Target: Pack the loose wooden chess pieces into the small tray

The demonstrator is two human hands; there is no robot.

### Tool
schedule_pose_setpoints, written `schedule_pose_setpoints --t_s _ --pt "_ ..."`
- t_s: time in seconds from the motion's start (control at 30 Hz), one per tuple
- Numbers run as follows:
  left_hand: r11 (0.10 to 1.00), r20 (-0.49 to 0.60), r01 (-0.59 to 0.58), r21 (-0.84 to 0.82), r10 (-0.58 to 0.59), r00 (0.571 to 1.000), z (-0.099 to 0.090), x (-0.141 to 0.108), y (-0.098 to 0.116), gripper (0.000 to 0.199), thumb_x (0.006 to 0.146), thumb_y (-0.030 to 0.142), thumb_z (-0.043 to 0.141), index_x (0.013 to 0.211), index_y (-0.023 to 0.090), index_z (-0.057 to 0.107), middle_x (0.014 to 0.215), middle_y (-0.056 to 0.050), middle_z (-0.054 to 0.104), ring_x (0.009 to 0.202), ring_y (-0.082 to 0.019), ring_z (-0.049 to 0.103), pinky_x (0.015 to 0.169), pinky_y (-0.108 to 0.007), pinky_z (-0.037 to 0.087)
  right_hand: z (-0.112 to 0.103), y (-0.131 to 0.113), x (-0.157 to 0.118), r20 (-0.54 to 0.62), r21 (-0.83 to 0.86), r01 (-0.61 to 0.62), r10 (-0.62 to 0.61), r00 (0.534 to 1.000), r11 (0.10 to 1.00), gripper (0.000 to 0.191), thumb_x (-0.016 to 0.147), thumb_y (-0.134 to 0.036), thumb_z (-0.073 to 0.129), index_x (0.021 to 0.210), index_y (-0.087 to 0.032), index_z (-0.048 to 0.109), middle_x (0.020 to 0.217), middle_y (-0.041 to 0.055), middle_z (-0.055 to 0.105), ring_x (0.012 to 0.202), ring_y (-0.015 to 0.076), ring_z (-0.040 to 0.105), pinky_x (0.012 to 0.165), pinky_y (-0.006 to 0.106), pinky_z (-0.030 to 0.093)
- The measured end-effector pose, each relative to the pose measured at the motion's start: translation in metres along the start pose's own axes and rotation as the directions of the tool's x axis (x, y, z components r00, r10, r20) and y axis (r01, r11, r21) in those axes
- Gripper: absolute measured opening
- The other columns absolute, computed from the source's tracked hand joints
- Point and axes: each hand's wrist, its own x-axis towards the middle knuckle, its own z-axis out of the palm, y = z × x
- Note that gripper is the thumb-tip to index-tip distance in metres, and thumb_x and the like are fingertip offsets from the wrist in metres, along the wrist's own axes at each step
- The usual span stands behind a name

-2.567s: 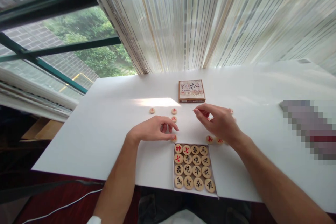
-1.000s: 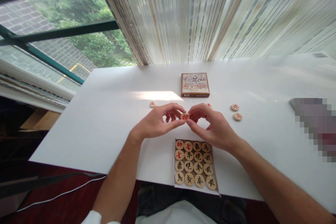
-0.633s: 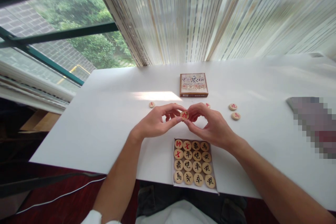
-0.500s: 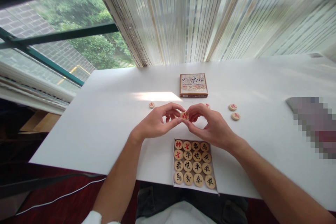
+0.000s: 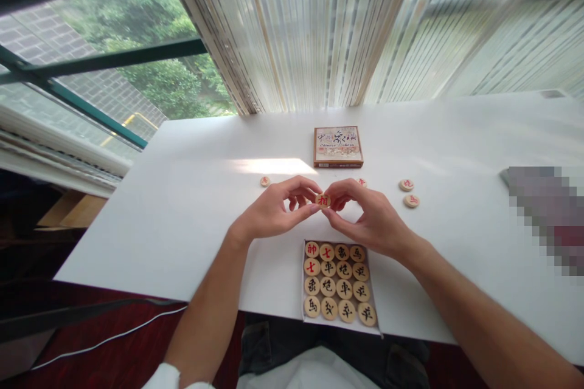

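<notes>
Evidently, from the head view, the step in hand is a two-handed hold on one red-marked disc (image 5: 323,200). It sits between the hands and appears raised off the counter (image 5: 182,225), its lettered face tilted toward the camera. Grip: closed on both sides. The left hand (image 5: 271,211) pinches the disc's left edge between thumb and fingertips; the right hand (image 5: 375,217) does likewise at the right edge.

At the counter's near edge, the tray (image 5: 337,324) contains four rows of four seated discs (image 5: 328,286), lettered faces up: three red-marked at the far left corner, the remainder black-marked. Loose red discs are noted: one (image 5: 264,182) beyond the left hand, one (image 5: 361,183) partly hidden behind the right, and two (image 5: 411,201) farther right, near each other. Whether more lie behind the hands cannot be told. A printed box (image 5: 338,146) lies flat beyond them.

Judgement: the hold suggests handling or checking rather than setting down. Any transfer would call for one hand to loosen while the other bears the disc alone.
</notes>
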Motion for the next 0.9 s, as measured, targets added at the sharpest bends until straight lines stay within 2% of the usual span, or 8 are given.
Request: schedule_pose_setpoints --t_s 0.23,0.7,0.9 --pt "1.0 -0.01 0.001 0.005 -0.001 1.0 0.0009 0.0005 -0.0009 0.025 0.095 0.034 0.071 0.114 0.018 0.066 0.11 -0.008 0.068 0.082 -0.013 0.063 0.071 -0.028 0.053 -0.0002 0.0 0.0003 0.004 -0.008 -0.002 0.002 1.0 1.0 0.018 0.093 -0.024 0.068 0.109 -0.025 0.061 0.092 0.0021 0.073 0.08 0.0169 0.069 0.076 0.033 0.06" --pt "1.0 -0.024 -0.004 0.009 0.004 1.0 0.0009 0.0 -0.0007 0.026 0.094 0.034 0.072 0.113 0.018 0.065 0.109 -0.008 0.069 0.082 -0.013 0.064 0.071 -0.027 0.052 -0.0016 -0.0024 0.0004 0.005 0.011 0.004 -0.004 1.0 1.0 0.018 0.093 -0.02 0.067 0.109 -0.024 0.061 0.092 0.0013 0.073 0.08 0.0158 0.068 0.077 0.032 0.059" --pt "0.999 -0.009 -0.009 0.032 0.01 1.0 0.0005 -0.0006 -0.0001 0.027 0.094 0.035 0.073 0.114 0.018 0.065 0.106 -0.006 0.069 0.083 -0.013 0.064 0.073 -0.028 0.053 -0.0015 -0.0022 -0.0001 0.01 -0.002 0.001 -0.001 1.0 1.0 0.018 0.092 -0.024 0.07 0.107 -0.023 0.061 0.09 0.0009 0.072 0.078 0.0152 0.068 0.075 0.031 0.058"
